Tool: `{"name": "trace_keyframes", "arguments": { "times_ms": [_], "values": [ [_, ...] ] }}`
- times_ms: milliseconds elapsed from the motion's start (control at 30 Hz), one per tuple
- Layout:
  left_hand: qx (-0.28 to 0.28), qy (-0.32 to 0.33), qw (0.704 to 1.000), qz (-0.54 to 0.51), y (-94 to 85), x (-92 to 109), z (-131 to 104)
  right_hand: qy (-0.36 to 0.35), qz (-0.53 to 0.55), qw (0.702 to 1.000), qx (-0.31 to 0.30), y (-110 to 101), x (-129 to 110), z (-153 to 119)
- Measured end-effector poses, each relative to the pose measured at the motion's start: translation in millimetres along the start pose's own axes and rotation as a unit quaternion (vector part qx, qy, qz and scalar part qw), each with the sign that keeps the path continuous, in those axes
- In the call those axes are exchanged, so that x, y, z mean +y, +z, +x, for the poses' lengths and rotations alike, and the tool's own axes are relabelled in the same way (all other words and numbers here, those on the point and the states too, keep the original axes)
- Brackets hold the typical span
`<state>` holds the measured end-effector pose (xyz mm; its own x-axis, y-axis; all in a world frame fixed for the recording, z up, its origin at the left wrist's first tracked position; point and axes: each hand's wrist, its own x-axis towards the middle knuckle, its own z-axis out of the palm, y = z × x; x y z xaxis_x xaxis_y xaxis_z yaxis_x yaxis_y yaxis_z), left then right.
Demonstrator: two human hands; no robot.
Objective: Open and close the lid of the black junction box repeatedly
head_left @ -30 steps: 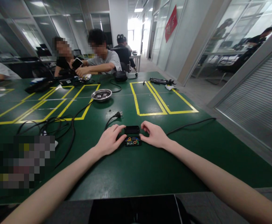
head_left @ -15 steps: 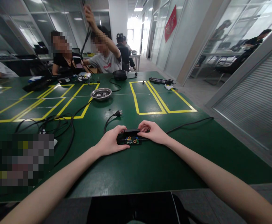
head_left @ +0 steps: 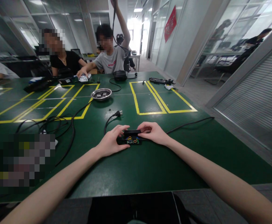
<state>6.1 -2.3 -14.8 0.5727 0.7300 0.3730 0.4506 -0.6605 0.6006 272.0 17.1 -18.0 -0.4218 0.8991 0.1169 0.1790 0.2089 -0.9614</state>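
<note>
- Broad dark-green table with a smooth top (head_left: 136, 174); clock centre is the small black rectangular base with a circuit board (head_left: 133, 141) near its front edge, twelve pointing away from the wearer.
- Eleven o'clock, near: black pronged plug (head_left: 118, 114); farther, round silver metal bowl (head_left: 101, 99).
- Twelve, far: rounded black case (head_left: 120, 75).
- One: yellow tape rectangles (head_left: 152, 113); beyond, white scrap (head_left: 169, 87) and folded black slender device (head_left: 158, 81).
- Between two and three: thin black cable (head_left: 189, 124).
- Between eight and nine: blurred-out item (head_left: 24, 160).
- Nine: tangled black cables (head_left: 56, 124).
- Ten: further yellow tape outlines (head_left: 71, 100).
</note>
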Motion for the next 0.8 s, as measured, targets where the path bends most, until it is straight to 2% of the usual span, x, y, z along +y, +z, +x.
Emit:
{"name": "trace_keyframes", "arguments": {
  "times_ms": [267,433,567,800],
  "values": [
    [-0.013,0.016,1.0,0.0,-3.2,4.3,1.3,-0.089,-0.024,0.994,-0.058,-5.7,-5.1,-3.7],
    [-0.012,0.042,0.999,0.001,-3.6,4.2,2.1,-0.097,-0.051,0.99,-0.094,-8.2,-8.1,-6.2],
    [-0.026,0.051,0.998,0.001,-2.3,0.2,2.3,-0.118,-0.087,0.984,-0.101,-8.9,-9.5,-6.9],
    [-0.046,0.016,0.998,0.038,-3.1,0.5,3.2,-0.173,-0.128,0.972,-0.097,-8.2,-6.5,-7.0]
  ]
}}
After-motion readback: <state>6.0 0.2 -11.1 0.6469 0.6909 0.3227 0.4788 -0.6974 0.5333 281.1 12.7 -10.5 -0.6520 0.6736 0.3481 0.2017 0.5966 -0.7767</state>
